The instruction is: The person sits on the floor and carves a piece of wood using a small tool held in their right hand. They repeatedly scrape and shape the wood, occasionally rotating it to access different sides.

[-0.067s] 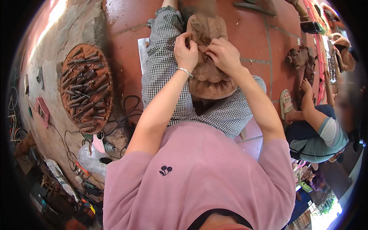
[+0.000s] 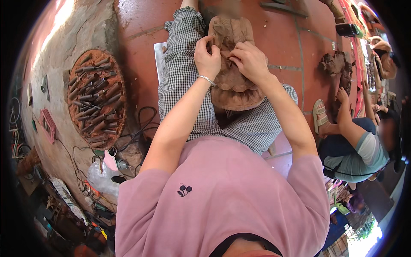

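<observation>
A brown carved wooden figure (image 2: pixel 233 81) with a rounded, scalloped base lies between my legs, its base toward me. At its left edge, my left hand (image 2: pixel 207 56) has its fingers curled against the wood, steadying it; a silver bangle circles that wrist. My right hand (image 2: pixel 249 61) rests over the middle of the carving, with thumb and fingers pinched together down at the surface. Whatever the right fingertips hold is too small or hidden to make out.
To the left, a round basket (image 2: pixel 72 109) holds several gouges and chisels in reddish sawdust. Black cables (image 2: pixel 147 112) and a clear plastic bag (image 2: pixel 100 180) lie nearby. On the right, another person in a teal shirt (image 2: pixel 370 160) sits by a dark wood piece (image 2: pixel 338 68).
My hands and the carving show almost no movement. At the far right, the other person has shifted slightly.
</observation>
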`<action>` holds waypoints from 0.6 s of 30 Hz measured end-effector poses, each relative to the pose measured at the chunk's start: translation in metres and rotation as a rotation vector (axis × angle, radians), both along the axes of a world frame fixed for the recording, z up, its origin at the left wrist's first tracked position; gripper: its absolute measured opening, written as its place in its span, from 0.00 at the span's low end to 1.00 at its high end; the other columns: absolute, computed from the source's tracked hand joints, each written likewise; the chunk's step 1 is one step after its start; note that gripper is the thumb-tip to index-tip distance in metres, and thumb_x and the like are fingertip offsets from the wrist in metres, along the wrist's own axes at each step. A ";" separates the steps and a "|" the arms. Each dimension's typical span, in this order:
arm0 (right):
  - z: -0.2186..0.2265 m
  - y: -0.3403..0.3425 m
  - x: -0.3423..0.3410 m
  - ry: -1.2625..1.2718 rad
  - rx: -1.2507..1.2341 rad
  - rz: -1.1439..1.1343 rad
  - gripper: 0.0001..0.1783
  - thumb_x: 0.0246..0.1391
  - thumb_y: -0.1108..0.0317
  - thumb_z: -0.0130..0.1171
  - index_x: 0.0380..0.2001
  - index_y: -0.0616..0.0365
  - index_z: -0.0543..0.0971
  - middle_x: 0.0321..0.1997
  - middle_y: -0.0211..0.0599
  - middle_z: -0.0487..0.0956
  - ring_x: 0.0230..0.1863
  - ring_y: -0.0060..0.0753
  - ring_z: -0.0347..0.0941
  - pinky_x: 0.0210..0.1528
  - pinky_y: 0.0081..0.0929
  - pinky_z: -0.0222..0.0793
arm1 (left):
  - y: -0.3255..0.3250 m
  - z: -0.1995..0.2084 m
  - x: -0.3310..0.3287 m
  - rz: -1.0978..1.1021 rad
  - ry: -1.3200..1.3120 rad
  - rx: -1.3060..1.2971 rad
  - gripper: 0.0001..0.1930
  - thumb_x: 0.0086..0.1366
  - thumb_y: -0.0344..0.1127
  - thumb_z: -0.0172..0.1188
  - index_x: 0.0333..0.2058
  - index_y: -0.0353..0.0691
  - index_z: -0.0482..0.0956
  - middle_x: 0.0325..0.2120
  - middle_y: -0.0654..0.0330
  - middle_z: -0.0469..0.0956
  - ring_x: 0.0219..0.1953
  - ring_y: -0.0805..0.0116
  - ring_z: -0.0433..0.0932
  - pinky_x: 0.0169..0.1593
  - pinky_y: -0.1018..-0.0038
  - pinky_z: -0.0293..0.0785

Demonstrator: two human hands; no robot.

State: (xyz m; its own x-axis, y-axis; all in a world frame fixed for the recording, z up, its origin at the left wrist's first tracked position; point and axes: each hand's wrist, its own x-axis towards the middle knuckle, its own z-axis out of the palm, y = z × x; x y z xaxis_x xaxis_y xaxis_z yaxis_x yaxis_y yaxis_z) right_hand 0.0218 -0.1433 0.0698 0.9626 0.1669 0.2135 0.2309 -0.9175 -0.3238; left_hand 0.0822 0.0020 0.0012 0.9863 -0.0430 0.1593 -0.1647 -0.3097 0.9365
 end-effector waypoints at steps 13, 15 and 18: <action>0.023 -0.046 -0.045 -0.025 0.148 -0.437 0.09 0.49 0.72 0.61 0.36 0.50 0.78 0.31 0.32 0.79 0.37 0.40 0.76 0.37 0.36 0.74 | 0.001 -0.005 0.002 0.037 -0.103 0.040 0.18 0.57 0.29 0.57 0.48 0.34 0.76 0.44 0.51 0.77 0.41 0.59 0.78 0.46 0.67 0.75; 0.024 -0.020 -0.053 -0.055 0.219 -0.438 0.10 0.46 0.74 0.61 0.34 0.51 0.77 0.31 0.33 0.79 0.35 0.41 0.77 0.35 0.38 0.74 | 0.003 0.001 0.003 0.082 -0.346 0.244 0.19 0.57 0.29 0.58 0.49 0.35 0.75 0.46 0.51 0.76 0.42 0.59 0.78 0.45 0.67 0.75; 0.012 0.005 -0.059 -0.198 0.276 -0.275 0.09 0.43 0.78 0.61 0.30 0.55 0.77 0.38 0.35 0.81 0.42 0.42 0.76 0.43 0.35 0.74 | 0.003 0.035 -0.004 -0.032 -0.434 0.223 0.13 0.60 0.32 0.60 0.43 0.36 0.78 0.39 0.54 0.78 0.37 0.63 0.78 0.41 0.70 0.75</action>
